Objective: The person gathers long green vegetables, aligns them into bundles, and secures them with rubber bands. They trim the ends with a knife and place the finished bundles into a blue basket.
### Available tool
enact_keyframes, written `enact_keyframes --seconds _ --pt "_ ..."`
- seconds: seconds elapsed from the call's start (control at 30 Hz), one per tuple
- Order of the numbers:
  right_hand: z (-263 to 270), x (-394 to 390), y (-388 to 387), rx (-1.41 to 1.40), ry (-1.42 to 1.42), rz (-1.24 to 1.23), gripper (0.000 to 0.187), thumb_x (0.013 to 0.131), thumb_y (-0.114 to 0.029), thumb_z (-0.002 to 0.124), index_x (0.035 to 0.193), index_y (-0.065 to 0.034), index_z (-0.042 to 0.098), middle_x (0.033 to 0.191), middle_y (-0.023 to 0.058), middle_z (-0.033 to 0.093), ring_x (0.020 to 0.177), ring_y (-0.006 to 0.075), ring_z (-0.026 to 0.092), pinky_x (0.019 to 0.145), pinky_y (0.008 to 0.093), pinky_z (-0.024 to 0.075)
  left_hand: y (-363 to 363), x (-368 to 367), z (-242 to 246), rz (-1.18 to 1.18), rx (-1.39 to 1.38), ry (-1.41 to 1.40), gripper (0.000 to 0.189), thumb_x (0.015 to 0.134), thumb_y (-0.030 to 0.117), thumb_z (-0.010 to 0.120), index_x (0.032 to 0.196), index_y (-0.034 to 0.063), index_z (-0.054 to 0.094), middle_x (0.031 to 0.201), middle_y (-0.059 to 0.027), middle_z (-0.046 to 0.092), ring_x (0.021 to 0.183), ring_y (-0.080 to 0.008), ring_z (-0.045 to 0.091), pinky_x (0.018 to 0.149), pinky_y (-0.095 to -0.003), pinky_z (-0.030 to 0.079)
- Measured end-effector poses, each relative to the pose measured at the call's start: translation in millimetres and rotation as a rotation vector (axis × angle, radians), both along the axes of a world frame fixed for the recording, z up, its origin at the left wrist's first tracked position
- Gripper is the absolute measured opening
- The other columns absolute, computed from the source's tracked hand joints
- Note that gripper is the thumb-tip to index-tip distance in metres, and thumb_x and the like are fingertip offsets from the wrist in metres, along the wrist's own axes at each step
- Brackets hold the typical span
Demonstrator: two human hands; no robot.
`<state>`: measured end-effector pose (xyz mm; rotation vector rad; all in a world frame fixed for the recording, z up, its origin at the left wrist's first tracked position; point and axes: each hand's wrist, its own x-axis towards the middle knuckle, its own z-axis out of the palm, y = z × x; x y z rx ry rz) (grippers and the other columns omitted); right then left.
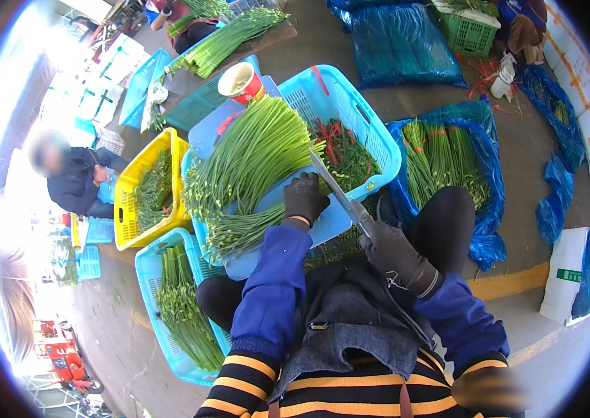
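Observation:
My left hand [304, 198], in a black glove, grips a small bunch of flowering chive stems [243, 230] low over a blue board [334, 222]. My right hand [397, 253], also gloved, holds a knife [338, 192] by its handle. Its blade slants up and left, the tip by the cut ends of a large pile of flowering chives [258, 151]. That pile lies on the board with its buds to the left. Beneath the board, a light-blue plastic crate [378, 130] contains green trimmings [357, 162] and red ties [332, 137].
A red paper cup [245, 86] stands on the board's far end. At left are a yellow crate [123, 209] and a blue crate [154, 313] with chives. Right, a blue plastic bag [493, 172] holds tied bundles [438, 151]. A person [78, 177] sits left; others work beyond.

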<state>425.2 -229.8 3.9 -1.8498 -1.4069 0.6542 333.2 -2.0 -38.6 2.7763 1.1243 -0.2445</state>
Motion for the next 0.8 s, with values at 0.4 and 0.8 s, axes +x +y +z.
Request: enact_keyframes --seconds 0.4,0.8 --pt "-25 -1 8 0.027 0.029 -0.021 0.068 0.092 -0.011 0.052 0.157 -0.0088 0.029 0.097 0.0272 0.066 0.089 0.0423 0.066 0.082 0.0533 0.0513 -1 -6 -15 -0.052 0.106 -0.079 0.058 0.071 0.044 0.082 0.114 0.0111 0.063 0.108 -0.0097 0.067 0.103 -0.0295 0.066 0.085 -0.0472 0.051" --pt "-13 4 3 0.081 -0.230 -0.103 0.066 0.090 -0.011 0.054 0.154 -0.0186 0.039 0.099 0.0229 0.064 0.081 0.0413 0.064 0.073 0.0510 0.0534 5 -77 13 0.007 -0.046 -0.342 0.063 0.070 0.038 0.082 0.121 0.0078 0.060 0.107 -0.0162 0.067 0.101 -0.0366 0.066 0.088 -0.0478 0.051"
